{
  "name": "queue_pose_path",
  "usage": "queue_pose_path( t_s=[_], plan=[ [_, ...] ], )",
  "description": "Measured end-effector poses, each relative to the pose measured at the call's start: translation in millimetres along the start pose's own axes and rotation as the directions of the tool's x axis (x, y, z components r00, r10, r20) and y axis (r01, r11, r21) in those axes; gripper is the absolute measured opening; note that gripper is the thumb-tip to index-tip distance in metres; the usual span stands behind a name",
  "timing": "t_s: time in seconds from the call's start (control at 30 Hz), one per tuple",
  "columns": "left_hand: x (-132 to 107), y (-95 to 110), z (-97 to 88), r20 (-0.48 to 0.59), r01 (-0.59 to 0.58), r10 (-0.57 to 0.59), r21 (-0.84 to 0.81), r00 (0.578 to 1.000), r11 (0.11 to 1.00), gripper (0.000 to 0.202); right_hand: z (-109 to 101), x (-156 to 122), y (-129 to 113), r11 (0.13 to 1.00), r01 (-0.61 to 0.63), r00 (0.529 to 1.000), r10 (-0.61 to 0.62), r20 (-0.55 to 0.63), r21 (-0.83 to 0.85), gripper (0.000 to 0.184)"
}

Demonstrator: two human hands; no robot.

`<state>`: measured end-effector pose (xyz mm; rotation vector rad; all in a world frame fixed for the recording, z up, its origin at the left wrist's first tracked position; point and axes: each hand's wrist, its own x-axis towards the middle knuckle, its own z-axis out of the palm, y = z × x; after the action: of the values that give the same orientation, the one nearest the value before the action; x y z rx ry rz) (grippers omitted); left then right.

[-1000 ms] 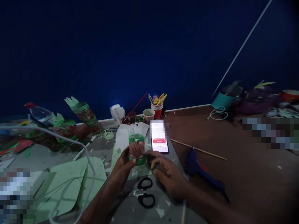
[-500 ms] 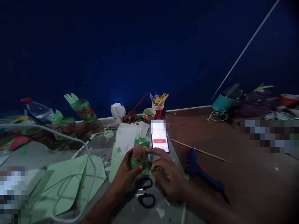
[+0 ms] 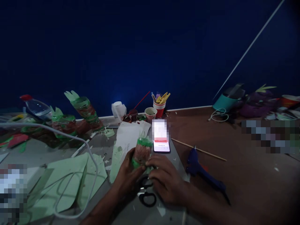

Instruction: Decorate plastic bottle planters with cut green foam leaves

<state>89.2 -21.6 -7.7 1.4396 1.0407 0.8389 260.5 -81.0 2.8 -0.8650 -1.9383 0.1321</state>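
Note:
My left hand (image 3: 128,173) is wrapped round a small painted plastic cup (image 3: 143,150), brown in the middle with green bands at top and bottom. Pale green paper points stick up from its top. Against the cup's lower right edge rest the curled fingers of my right hand (image 3: 165,178); whatever they pinch is hidden. Black-handled scissors (image 3: 148,199) lie under my hands, partly covered by my right fingers. Just beyond the cup, a lit phone (image 3: 161,147) lies on the table.
A blue glue gun (image 3: 199,170) and a wooden stick (image 3: 199,149) lie to the right. Green paper sheets (image 3: 61,184) and a white cable (image 3: 95,162) spread on the left. Similar painted pieces (image 3: 85,114), a red-capped bottle (image 3: 38,109) and cups (image 3: 150,114) line the back.
My right hand has moved down and left, its fingers going from the cup's upper side to its lower edge. The cup has shifted slightly right. The phone's screen content has scrolled.

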Motion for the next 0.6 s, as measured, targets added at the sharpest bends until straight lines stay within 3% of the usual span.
queue_pose_path(
  t_s=[0.1, 0.27, 0.37, 0.6],
  plan=[
    [4, -1, -4.3, -0.018, -0.025, 0.024, -0.026, 1.000, 0.999, 0.058, 1, -3, 4, 0.979, -0.176, 0.977, 0.186, -0.104, 0.100, 0.018],
    [2, -6, -4.0, 0.044, 0.002, 0.010, -0.259, 0.999, 0.966, 0.051, 5, -5, 8, 0.880, -0.432, 0.892, 0.449, -0.048, 0.196, 0.012],
    [1, -4, -3.7, 0.077, 0.024, 0.008, -0.405, 0.997, 0.914, 0.047, 8, -5, 11, 0.844, -0.500, 0.862, 0.508, 0.012, 0.192, 0.012],
    [7, 2, -14.1, -0.020, 0.030, -0.053, -0.597, 0.998, 0.802, 0.036, 10, -8, 23, 0.823, -0.567, 0.813, 0.561, 0.154, -0.003, 0.014]
  ],
)
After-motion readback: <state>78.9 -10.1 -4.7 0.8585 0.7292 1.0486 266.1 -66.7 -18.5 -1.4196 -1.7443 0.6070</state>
